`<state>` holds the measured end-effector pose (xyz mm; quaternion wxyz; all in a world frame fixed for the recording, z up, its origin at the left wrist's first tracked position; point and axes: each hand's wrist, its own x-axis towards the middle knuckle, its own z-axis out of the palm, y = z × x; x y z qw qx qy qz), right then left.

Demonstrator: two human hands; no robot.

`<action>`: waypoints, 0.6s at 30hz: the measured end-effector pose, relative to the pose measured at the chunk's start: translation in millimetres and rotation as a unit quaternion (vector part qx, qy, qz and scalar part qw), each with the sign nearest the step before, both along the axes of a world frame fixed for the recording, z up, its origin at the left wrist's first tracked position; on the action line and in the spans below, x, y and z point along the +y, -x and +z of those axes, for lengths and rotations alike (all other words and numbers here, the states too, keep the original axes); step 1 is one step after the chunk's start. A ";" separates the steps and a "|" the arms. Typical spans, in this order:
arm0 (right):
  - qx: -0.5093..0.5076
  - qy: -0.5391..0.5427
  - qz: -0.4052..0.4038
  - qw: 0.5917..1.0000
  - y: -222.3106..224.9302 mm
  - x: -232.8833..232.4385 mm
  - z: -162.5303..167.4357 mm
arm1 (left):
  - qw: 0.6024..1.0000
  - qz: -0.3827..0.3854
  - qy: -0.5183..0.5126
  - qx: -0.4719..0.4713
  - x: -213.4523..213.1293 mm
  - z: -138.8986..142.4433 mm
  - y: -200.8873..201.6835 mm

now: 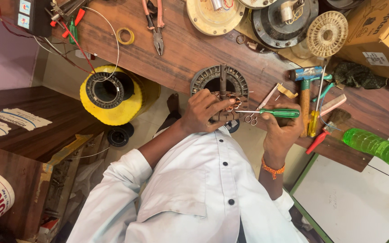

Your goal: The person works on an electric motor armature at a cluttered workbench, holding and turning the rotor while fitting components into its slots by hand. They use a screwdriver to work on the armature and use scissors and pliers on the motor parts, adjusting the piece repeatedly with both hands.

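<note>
Wooden bench (194,54) | stator (223,87) under left hand (203,112) | right hand (282,128) grips screwdriver (271,112)

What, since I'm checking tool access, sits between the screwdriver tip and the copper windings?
Nothing visible. The right hand holds the green screwdriver with its tip at the copper windings; the left hand rests beside it, small scissors lie below the shaft.

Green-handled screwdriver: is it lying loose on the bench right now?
No. The right hand grips the green-handled screwdriver, its tip at the round motor stator where the left hand rests.
</note>
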<state>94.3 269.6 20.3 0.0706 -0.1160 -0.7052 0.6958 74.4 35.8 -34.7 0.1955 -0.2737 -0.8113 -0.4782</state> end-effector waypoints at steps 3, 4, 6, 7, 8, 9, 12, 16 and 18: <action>-0.016 -0.025 0.003 1.000 -2.1 -4.5 1.3 | 1.000 -0.005 0.021 -0.013 -0.2 2.2 -0.1; -0.015 -0.039 0.010 0.999 -2.4 -5.6 1.6 | 0.999 -0.007 0.028 -0.016 -0.2 3.2 0.1; -0.023 -0.052 0.016 0.998 -3.8 -8.1 2.7 | 0.999 -0.011 0.018 -0.030 -0.1 5.7 0.7; -0.026 -0.058 0.018 0.998 -4.6 -9.3 4.0 | 0.999 -0.013 0.012 -0.036 0.0 7.1 1.2; -0.022 -0.083 0.033 0.996 -5.4 -10.6 5.8 | 0.999 -0.016 0.008 -0.045 -0.4 8.4 1.7; -0.019 -0.108 0.047 0.993 -6.5 -12.0 8.3 | 0.998 -0.018 0.003 -0.054 -1.1 9.7 1.9; -0.002 -0.092 0.100 0.991 -9.3 -17.8 15.9 | 0.997 -0.024 -0.012 -0.073 -1.9 12.3 1.8; 0.065 -0.228 0.146 0.960 -3.4 -22.9 19.0 | 0.996 -0.028 -0.031 -0.078 0.5 11.6 1.6; 0.035 -0.136 0.131 0.981 2.5 -23.9 16.5 | 0.996 -0.025 -0.040 -0.072 2.1 10.2 3.1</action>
